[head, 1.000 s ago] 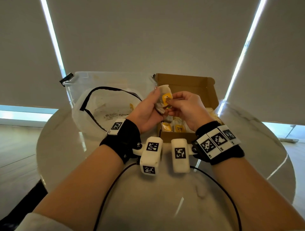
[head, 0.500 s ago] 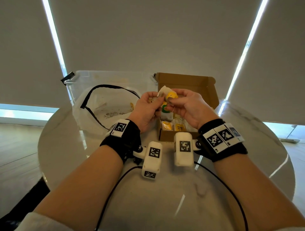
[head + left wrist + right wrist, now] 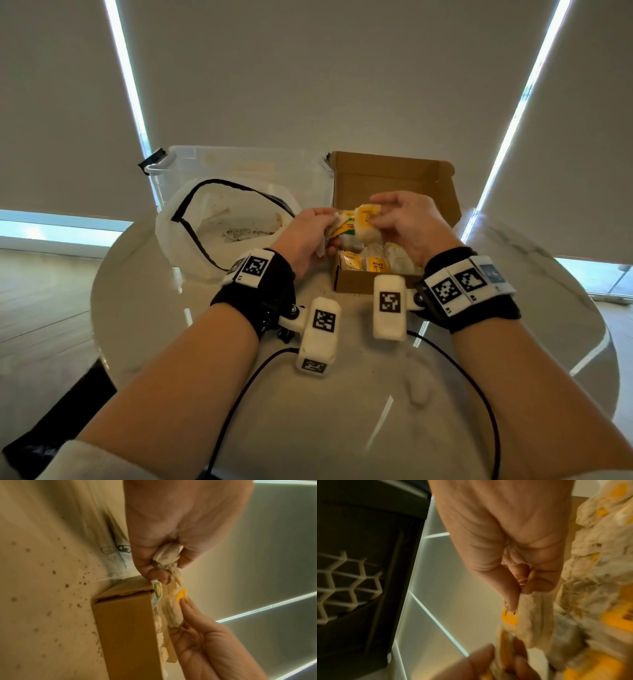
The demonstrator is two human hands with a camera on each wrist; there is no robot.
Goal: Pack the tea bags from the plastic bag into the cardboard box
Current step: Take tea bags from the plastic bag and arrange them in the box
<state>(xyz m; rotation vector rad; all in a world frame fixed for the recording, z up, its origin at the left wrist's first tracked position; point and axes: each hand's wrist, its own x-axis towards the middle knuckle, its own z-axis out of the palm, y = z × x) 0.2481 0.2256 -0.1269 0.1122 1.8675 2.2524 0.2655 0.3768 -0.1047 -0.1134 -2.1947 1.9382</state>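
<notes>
An open brown cardboard box (image 3: 394,178) stands on the round white table, with several tea bags (image 3: 375,262) with yellow tags lying in it. My left hand (image 3: 308,236) clutches a bunch of tea bags (image 3: 169,559) at the box's left edge. My right hand (image 3: 402,222) pinches one tea bag (image 3: 368,221) with a yellow tag (image 3: 509,618) just above the box's left part. Both hands meet over the box. The white plastic bag (image 3: 191,226) with a black drawstring lies open to the left of the box.
A clear plastic tub (image 3: 239,168) stands behind the plastic bag, at the far edge of the table (image 3: 342,394). Black cables run from my wrist cameras across the near tabletop. Dark crumbs dot the table next to the box (image 3: 126,628).
Both hands have come down from in front of the box lid to just above the box's left part. My right hand has drawn one tea bag away from the bunch in my left.
</notes>
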